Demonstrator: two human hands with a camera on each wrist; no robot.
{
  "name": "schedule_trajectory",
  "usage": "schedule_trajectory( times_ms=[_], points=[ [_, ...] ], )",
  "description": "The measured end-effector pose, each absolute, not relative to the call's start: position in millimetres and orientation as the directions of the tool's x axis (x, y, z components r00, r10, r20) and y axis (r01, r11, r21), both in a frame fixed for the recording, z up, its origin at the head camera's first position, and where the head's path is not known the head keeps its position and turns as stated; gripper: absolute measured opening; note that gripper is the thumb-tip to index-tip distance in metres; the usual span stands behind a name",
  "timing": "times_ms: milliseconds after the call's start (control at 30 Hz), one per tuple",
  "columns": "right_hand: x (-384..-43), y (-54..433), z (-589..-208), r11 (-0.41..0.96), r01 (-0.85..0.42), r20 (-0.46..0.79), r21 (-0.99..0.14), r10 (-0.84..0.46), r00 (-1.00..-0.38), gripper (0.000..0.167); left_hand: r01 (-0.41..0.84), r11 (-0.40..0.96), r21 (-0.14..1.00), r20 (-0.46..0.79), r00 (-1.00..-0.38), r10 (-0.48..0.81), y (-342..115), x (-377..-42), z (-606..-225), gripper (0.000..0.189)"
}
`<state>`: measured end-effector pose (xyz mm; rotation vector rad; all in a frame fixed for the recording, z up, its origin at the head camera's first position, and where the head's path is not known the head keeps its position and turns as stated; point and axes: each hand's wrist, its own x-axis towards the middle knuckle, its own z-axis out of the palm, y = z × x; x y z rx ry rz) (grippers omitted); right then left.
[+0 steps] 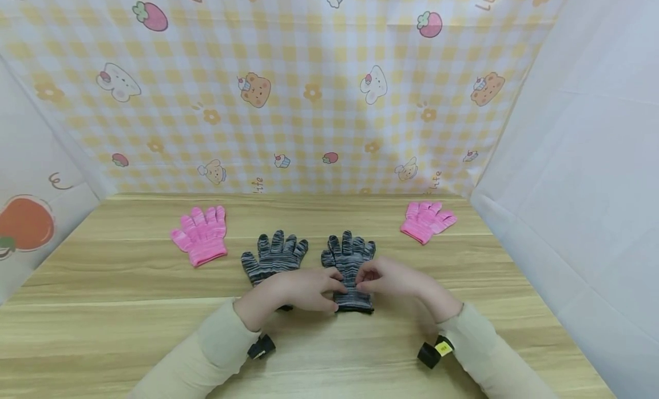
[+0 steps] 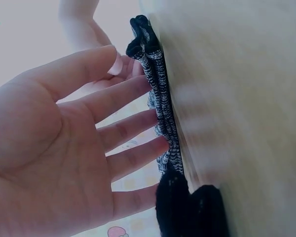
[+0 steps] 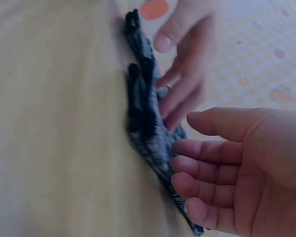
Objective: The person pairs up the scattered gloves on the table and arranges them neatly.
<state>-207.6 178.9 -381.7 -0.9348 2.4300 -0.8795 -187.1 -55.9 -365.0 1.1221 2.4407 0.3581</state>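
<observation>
A black-and-grey striped knit glove (image 1: 350, 264) lies flat on the table, its fingers pointing away and its dark cuff towards me. My left hand (image 1: 309, 290) rests its fingertips on the left side of this glove; in the left wrist view those fingers are fairly straight. From the right, my right hand (image 1: 388, 279) touches the glove with loosely bent fingers, the thumb apart from them. A second striped glove (image 1: 273, 262) lies just to the left, partly hidden under my left hand and wrist.
One pink glove (image 1: 204, 236) lies at the back left of the wooden table (image 1: 128, 330), another pink glove (image 1: 426, 220) at the back right. Behind the table hangs a yellow checked cloth (image 1: 309, 124), with white cloth (image 1: 592, 176) on the right side.
</observation>
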Motion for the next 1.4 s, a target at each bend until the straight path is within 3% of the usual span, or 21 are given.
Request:
schedule_trajectory(
  times_ms=[300,600,967,1400],
  points=[
    [-228,180,-371,0.595,-0.408,-0.056,-0.692,-0.608,-0.792,0.011,0.656,0.634,0.409,-0.265,-0.580,0.771,-55,-186,-362,0.043],
    [-250,176,-359,0.718,-0.287,-0.007,-0.634,-0.376,-0.927,0.015,0.655,0.640,0.402,-0.262,-0.587,0.766,-54,-185,-361,0.042],
    [-273,167,-366,0.761,-0.220,-0.023,-0.610,-0.294,-0.955,0.021,0.648,0.642,0.410,-0.267,-0.588,0.763,-54,-187,-363,0.043],
    [-287,164,-394,0.742,-0.194,-0.025,-0.642,-0.273,-0.962,0.012,0.652,0.644,0.401,-0.272,-0.586,0.763,-53,-186,-360,0.042]
  ],
)
